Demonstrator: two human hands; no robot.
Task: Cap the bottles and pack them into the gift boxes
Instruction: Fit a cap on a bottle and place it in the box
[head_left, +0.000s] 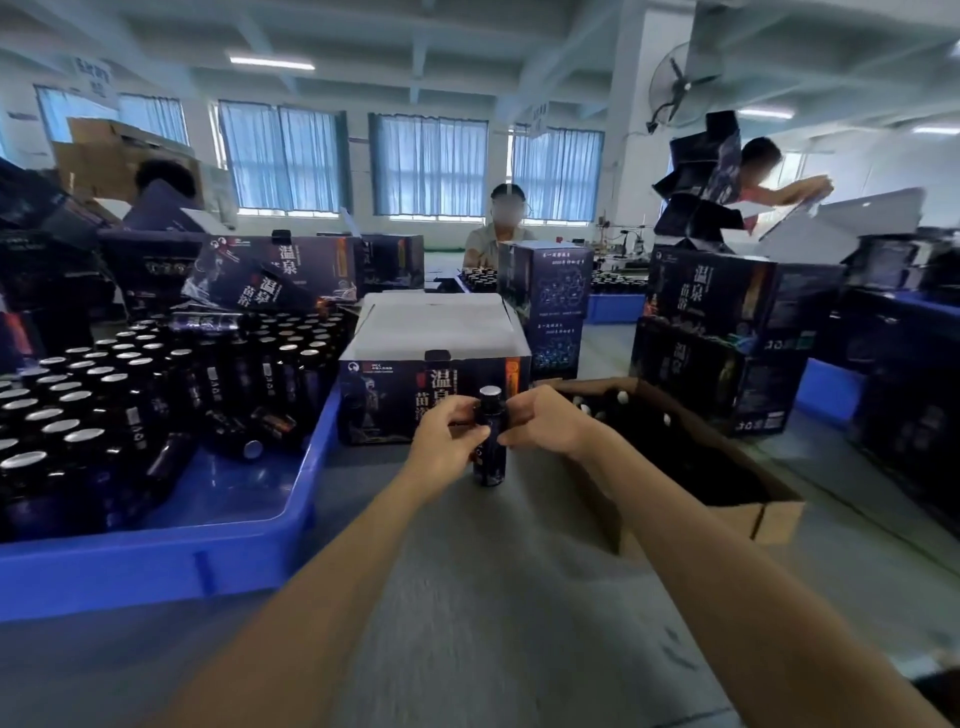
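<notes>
On grey worktop (467, 597), open room between tray (156, 561) and carton (753, 514). Pinching upright bottle (491, 465) with left hand (447, 441) and right hand (545, 422). Carton's inside too dark.

Dark bottle (490, 457), blue tray (156, 561)

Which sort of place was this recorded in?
Probably a factory packing floor. A blue crate holds many dark bottles, printed gift boxes stand stacked around the grey table, and other workers handle boxes further back. The left hand and right hand grip one bottle upright.
</notes>
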